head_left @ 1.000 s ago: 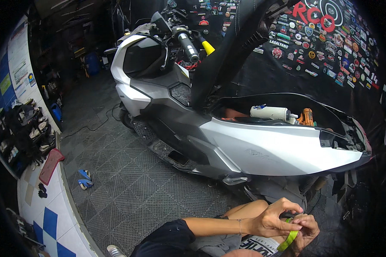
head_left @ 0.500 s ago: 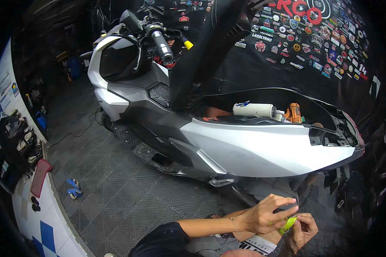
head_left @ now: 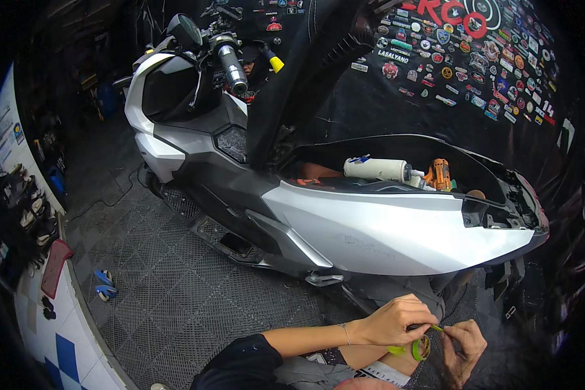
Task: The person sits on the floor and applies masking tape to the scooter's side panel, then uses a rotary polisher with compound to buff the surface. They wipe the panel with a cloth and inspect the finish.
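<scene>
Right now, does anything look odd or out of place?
Yes: the scooter's tail has inner parts exposed, as if trim were missing; an orange tool and white canister lie in the open compartment.

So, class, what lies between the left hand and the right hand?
In the head view, a short stretch of green strip spans from left hand to right hand.

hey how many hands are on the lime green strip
2: the left hand and, to its right, the right hand, low in view, both pinching the green strip.
</scene>
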Demonstrator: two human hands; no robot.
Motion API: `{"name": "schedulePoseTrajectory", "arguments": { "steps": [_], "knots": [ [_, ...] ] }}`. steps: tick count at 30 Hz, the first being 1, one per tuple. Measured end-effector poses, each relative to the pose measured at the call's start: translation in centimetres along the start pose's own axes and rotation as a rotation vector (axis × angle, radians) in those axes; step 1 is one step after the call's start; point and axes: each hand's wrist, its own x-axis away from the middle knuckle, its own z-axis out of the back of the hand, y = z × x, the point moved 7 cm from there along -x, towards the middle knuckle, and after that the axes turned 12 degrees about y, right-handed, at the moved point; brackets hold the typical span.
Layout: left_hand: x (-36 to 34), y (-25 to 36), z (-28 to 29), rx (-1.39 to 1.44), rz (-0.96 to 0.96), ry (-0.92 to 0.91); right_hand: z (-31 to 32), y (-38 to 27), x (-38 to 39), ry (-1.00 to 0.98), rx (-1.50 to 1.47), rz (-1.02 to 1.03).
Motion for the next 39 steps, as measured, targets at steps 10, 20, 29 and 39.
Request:
{"name": "schedulePoseTrajectory", "arguments": {
  "steps": [10, 20, 29, 39],
  "knots": [
    [1.7, -1.3, 1.7, -0.118, 0.087, -0.043, 2.7, 4.8, -0.9, 0.100, -0.036, -0.193],
    [2.2, -0.8, 2.0, -0.272, 0.067, -0.081, 2.8, 7.1, -2.0, 0.060, -0.075, -0.194],
    [2.4, -0.2, 0.7, -0.318, -0.014, -0.106, 3.6, 7.4, -1.1, 0.087, -0.091, -0.171],
    [3.2, -0.2, 1.4, -0.291, 0.064, -0.124, 5.2, 6.5, -0.6, 0.100, -0.111, -0.184]
  ]
}}
